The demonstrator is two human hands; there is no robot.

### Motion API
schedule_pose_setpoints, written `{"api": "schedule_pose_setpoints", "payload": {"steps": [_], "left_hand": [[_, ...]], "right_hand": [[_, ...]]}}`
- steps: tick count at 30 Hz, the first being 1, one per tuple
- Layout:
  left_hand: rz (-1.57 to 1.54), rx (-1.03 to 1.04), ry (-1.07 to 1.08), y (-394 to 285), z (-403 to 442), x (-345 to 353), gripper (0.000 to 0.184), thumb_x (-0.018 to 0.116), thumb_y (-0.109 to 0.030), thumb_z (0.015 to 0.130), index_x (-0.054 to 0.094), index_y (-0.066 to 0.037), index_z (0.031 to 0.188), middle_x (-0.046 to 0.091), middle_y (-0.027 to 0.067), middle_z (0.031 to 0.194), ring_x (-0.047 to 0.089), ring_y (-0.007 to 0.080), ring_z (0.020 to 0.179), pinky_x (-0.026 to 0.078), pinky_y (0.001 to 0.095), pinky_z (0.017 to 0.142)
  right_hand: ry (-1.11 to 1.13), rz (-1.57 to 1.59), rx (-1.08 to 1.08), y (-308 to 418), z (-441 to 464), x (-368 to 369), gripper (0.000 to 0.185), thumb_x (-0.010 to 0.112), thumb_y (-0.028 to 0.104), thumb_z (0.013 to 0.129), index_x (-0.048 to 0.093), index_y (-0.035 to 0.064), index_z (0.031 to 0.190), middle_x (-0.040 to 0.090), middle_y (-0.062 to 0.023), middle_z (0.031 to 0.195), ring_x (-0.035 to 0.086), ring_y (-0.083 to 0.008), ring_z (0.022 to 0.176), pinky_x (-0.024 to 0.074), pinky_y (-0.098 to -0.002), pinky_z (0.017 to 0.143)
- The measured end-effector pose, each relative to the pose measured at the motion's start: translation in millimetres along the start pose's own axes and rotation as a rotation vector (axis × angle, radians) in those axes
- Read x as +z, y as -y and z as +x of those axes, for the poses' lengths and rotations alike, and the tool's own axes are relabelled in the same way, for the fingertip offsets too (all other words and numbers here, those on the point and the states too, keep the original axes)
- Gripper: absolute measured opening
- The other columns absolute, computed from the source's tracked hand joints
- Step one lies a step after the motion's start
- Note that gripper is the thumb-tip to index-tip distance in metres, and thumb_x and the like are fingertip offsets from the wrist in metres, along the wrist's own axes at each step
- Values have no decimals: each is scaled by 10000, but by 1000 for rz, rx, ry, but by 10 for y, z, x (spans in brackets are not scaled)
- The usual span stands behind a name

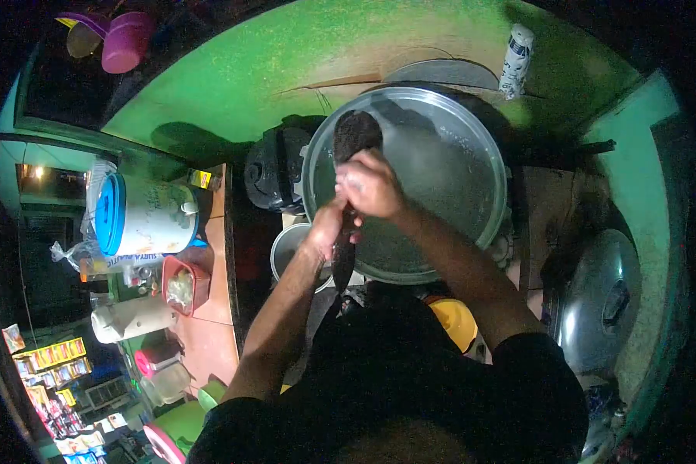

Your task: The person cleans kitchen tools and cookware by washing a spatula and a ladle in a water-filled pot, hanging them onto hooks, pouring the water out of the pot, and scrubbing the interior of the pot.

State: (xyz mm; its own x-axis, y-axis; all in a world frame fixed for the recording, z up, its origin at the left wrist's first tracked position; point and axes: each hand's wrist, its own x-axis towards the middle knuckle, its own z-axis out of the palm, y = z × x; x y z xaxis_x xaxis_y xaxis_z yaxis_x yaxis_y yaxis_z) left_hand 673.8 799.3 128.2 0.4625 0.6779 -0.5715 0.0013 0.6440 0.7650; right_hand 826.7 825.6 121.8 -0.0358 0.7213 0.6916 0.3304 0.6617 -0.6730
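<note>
Both my hands are closed around a long dark bundle (356, 133) that looks like twisted cloth. Its rounded, bulging end points away from me, and its narrow tail hangs toward my body. My right hand (370, 185) grips it just below the bulge. Lower down, my left hand (329, 230) is wrapped round the narrower part, close against the right. Beneath the bundle stands a big round metal pot (496, 158) holding cloudy, steamy-looking liquid with some bubbles near its edge. What the bundle contains is hidden.
A pale bucket (282, 259) stands left of the pot, near a dark lidded appliance (271, 170). At right leans a large metal lid (599, 298). A yellow container (455, 323) is near my body. A white drink dispenser (155, 216) and red basket (185, 286) occupy the left counter.
</note>
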Motion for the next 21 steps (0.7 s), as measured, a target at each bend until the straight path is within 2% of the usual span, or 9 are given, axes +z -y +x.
{"api": "schedule_pose_setpoints", "payload": {"steps": [2,3,4,5,8,12,14,20,21], "left_hand": [[-151,33,-184,-122,-275,83,532,341,-511,996,583,-39,957,548,49,707,453,130,527,425,273,436],[-142,58,-251,-214,-417,47,493,357,-483,1001,582,-46,955,522,31,717,443,125,539,431,267,448],[-173,130,-329,-184,-461,-92,471,364,-469,1003,570,-46,986,526,25,741,453,118,573,436,265,456],[-184,142,-347,-216,-578,-236,422,386,-424,1006,564,-42,982,546,27,768,457,109,569,446,263,459],[-39,211,-497,-195,-1023,-451,274,451,-297,1000,551,-44,964,587,35,819,506,102,595,483,273,495],[-92,283,-556,213,-1544,-863,183,510,-170,976,514,-38,1102,635,48,886,555,111,665,505,285,586],[1,229,-588,370,-1832,-1007,167,521,-141,967,530,-41,1100,629,43,845,556,107,637,494,261,574],[88,179,-837,1016,-2259,-1302,199,587,-118,928,563,-21,1100,616,1,855,529,95,611,469,265,554],[238,338,-874,1263,-2227,-1496,220,608,-125,913,565,-9,1095,619,14,861,545,112,652,473,279,595]], "right_hand": [[-86,-254,29,-489,30,-72,161,676,189,812,658,40,755,608,-140,725,582,-294,656,466,-388,615],[128,-358,482,-707,65,-240,319,556,311,899,662,35,776,643,-178,705,619,-355,624,471,-463,570],[147,-339,576,-676,133,-420,398,543,379,907,662,27,764,645,-180,684,626,-358,591,479,-462,582],[413,-480,683,-915,82,-473,375,585,390,863,681,35,789,672,-166,714,651,-349,645,507,-449,616],[798,-758,558,-885,-370,-364,272,639,327,795,695,63,762,696,-128,756,665,-335,696,529,-440,643],[974,-855,396,-1070,-734,-93,177,651,241,739,714,80,780,710,-119,828,680,-318,776,541,-427,669],[1179,-963,575,-1088,-727,25,179,641,191,720,729,99,845,707,-139,884,687,-293,823,537,-411,670],[1040,-970,540,-1368,-921,112,200,607,165,731,715,76,874,703,-164,867,696,-296,848,546,-408,716],[1119,-894,714,-1267,-737,72,244,621,185,724,710,51,908,693,-180,912,678,-313,866,528,-412,724]]}}
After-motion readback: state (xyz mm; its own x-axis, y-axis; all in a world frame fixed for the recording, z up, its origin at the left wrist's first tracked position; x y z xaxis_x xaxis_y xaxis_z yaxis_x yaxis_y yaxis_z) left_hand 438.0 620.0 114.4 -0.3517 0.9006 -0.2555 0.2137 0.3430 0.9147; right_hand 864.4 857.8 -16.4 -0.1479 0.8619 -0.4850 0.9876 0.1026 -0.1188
